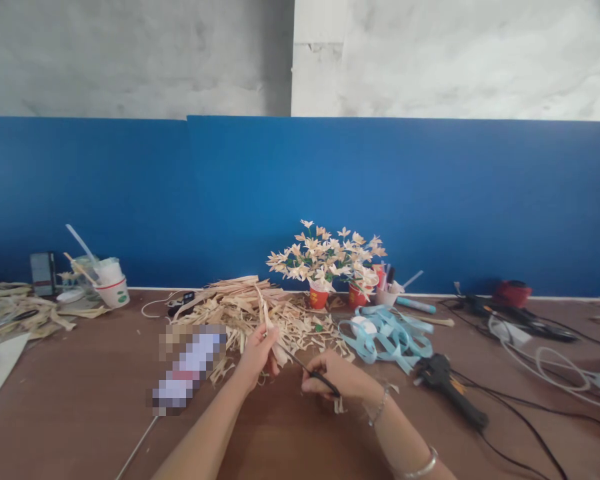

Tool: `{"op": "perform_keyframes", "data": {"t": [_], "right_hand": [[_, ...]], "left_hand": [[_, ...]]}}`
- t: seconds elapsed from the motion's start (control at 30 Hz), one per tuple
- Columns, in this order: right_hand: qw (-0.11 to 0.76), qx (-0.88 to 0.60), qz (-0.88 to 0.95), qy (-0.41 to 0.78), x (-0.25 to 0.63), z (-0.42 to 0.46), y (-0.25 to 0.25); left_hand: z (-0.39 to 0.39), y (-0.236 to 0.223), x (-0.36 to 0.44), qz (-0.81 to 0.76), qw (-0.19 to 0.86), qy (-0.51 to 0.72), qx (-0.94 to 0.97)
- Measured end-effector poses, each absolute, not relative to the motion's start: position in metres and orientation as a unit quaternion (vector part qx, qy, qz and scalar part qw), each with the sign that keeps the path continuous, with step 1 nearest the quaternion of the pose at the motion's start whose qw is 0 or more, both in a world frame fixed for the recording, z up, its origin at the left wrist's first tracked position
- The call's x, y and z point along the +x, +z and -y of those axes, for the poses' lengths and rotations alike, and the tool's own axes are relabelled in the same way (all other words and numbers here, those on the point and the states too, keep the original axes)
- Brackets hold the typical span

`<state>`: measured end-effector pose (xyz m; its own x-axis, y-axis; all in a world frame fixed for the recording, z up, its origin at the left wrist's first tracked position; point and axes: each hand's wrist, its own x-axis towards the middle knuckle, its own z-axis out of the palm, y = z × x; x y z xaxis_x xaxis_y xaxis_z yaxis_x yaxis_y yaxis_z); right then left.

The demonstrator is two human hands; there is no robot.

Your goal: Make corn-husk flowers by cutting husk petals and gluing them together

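My left hand (257,352) pinches a pale straw strip (266,313) that stands up from its fingers, in front of a heap of cut straw (240,308). My right hand (336,375) is closed on a pair of black-handled scissors (310,370) whose thin blades point up-left to the base of the strip. Both hands hover just above the brown table (80,400), close together at the centre. Behind the heap stand straw flowers (325,257) in red cups (319,295).
A tangle of light blue ribbon (387,333) lies right of the hands, with a black glue gun (447,381) and cables (545,360) beyond. White cups with sticks (111,285) and more straw (15,310) sit at the left. A blue board (300,200) backs the table.
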<state>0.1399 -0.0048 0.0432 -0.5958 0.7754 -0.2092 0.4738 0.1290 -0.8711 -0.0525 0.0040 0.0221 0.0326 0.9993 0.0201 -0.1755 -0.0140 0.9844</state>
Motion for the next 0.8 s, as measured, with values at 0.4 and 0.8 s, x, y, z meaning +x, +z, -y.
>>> {"op": "perform_keyframes", "data": {"t": [0.4, 0.8], "right_hand": [[0.145, -0.404, 0.71, 0.558, 0.1388, 0.0045, 0.038], [0.163, -0.422, 0.722, 0.523, 0.1378, 0.0018, 0.0329]], "left_hand": [[-0.0085, 0.0223, -0.0557, -0.451, 0.474, 0.611, 0.445], [-0.0076, 0.0235, -0.056, -0.447, 0.478, 0.616, 0.438]]}}
